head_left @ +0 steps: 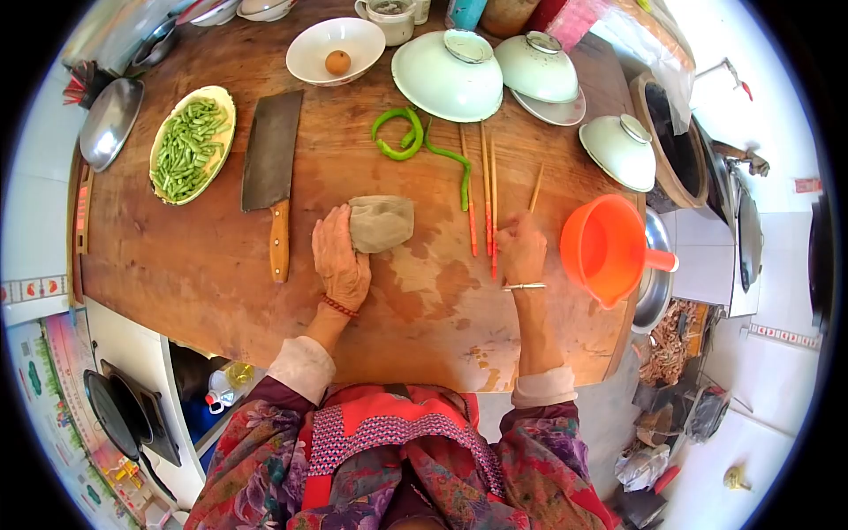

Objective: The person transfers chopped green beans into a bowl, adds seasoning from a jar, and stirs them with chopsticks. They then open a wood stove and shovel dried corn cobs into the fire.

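Observation:
My left hand [340,258] lies on the wooden table with its fingers stretched out, against the left side of a grey-brown folded cloth [382,223]. My right hand [521,249] is closed, and one wooden chopstick [536,187] sticks out from its fingers. Beside it, to the left, several chopsticks [485,190] with red ends lie lengthwise on the table. Green chili peppers [399,150] curl above the cloth. A cleaver [271,150] rests left of my left hand, its wooden handle toward me.
On the left sits a dish of cut green beans [190,146]. A white bowl [309,53] holding an egg and upturned bowls [446,79] line the back. The orange dipper [603,243] stands at the right edge, over a metal basin [654,274]. Wet patches mark the table [424,327].

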